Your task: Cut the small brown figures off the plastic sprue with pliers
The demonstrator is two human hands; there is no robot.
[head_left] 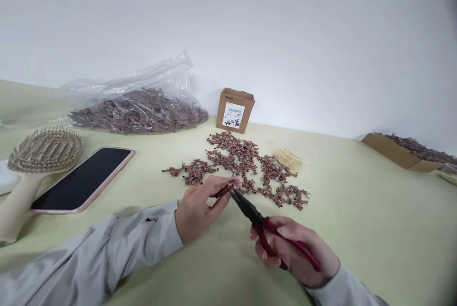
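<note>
Between the thumb and fingers of my left hand [198,206] is a small brown animal figurine [223,191], partly hidden by the fingertips. My right hand [300,249] is wrapped round the red handles of a pair of long-nose pliers [259,219]. The dark jaws of the pliers point up and left, and their tip meets the figurine at my left fingertips. Whether the jaws grip it I cannot tell. Just beyond both hands lies a loose pile of similar brown figurines [233,153] with black and pale details.
A small bag of gold-coloured bits [287,158] lies right of the pile. Behind stand a cardboard box [233,111] and a clear plastic bag [139,111] of figurines. A phone [84,180] and hairbrush [46,151] lie left; another filled carton [391,151] is far right.
</note>
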